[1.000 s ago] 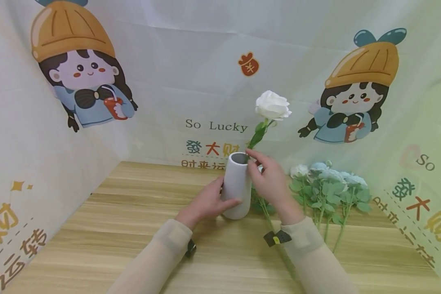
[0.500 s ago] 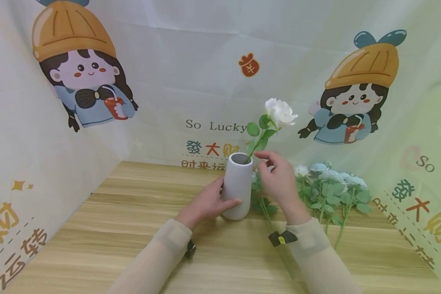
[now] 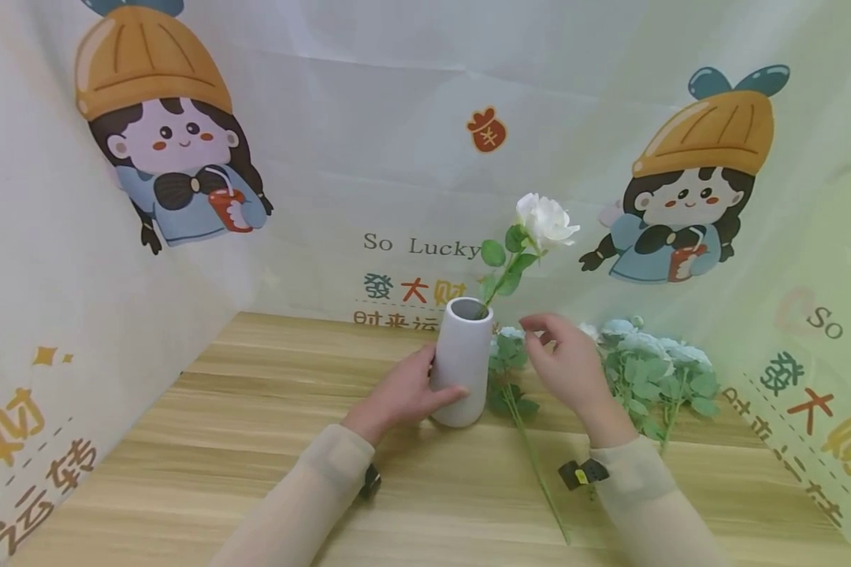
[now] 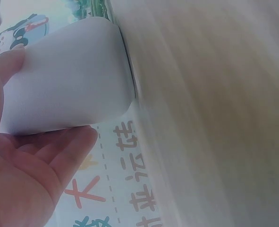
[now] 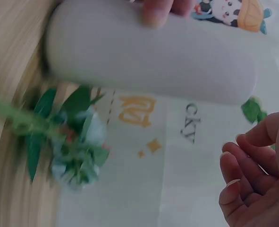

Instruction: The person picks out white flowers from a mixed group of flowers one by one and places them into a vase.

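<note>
A white vase [image 3: 461, 370] stands upright on the wooden table, and my left hand [image 3: 400, 394] grips its lower side, thumb across the front. In the left wrist view the vase [image 4: 73, 75] sits between thumb and fingers. One white rose [image 3: 548, 220] with green leaves leans to the right out of the vase mouth. My right hand [image 3: 570, 366] is off to the right of the vase, holding nothing, its fingers loosely bent. In the right wrist view that hand [image 5: 259, 170] is apart from the vase. A pale blue flower [image 3: 510, 346] lies just right of the vase, its stem toward me.
Several pale blue flowers [image 3: 645, 354] with leafy stems lie at the right back of the table [image 3: 206, 441], partly behind my right hand. A printed cloth backdrop [image 3: 340, 142] rises behind and at both sides.
My right hand has let go of the white rose's stem and moved right, away from the vase. The rose has tilted right. My left hand keeps its grip on the vase.
</note>
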Available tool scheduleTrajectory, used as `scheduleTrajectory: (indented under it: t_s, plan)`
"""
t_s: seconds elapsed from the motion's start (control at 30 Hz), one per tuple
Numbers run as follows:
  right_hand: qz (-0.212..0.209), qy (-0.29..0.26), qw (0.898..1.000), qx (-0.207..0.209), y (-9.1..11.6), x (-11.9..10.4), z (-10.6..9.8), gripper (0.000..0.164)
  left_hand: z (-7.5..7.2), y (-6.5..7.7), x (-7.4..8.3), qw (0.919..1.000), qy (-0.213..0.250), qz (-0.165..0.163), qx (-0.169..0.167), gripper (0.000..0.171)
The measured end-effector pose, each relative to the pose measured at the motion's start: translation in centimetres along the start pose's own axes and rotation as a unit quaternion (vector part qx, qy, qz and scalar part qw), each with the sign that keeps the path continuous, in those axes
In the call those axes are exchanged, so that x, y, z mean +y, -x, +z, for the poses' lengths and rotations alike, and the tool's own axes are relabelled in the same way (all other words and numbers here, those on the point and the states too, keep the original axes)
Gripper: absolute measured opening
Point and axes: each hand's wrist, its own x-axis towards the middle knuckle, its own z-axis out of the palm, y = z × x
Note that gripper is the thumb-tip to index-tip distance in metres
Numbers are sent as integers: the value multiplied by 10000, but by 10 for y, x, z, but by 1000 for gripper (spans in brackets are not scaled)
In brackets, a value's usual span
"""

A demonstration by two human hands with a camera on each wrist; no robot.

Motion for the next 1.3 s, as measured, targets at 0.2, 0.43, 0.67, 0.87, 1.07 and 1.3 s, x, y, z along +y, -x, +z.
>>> scheduleTrajectory:
  t_s: [0.2,0.43,0.67,0.87,1.07,1.3]
  plan:
    - [113,662,9974,-250,5,29,-27,30,1,-2,0,10000,-52,38,-11,86]
    - [428,1400,9858,-824,4,53,-44,35,0,-2,2,10000,40,-53,12,88]
    - [642,1845,9724,-1277,9,74,-46,31,0,-3,1,10000,23,-47,-5,86]
    - [805,2005,9645,-1518,12,86,-44,23,1,-3,2,10000,63,-57,-35,85]
    - [1157,1822,9588,-1848,9,132,-30,37,2,-2,1,10000,69,-61,-5,87]
    - [1498,2057,9401,-2271,0,200,-10,43,2,-3,0,9999,56,-94,-16,89]
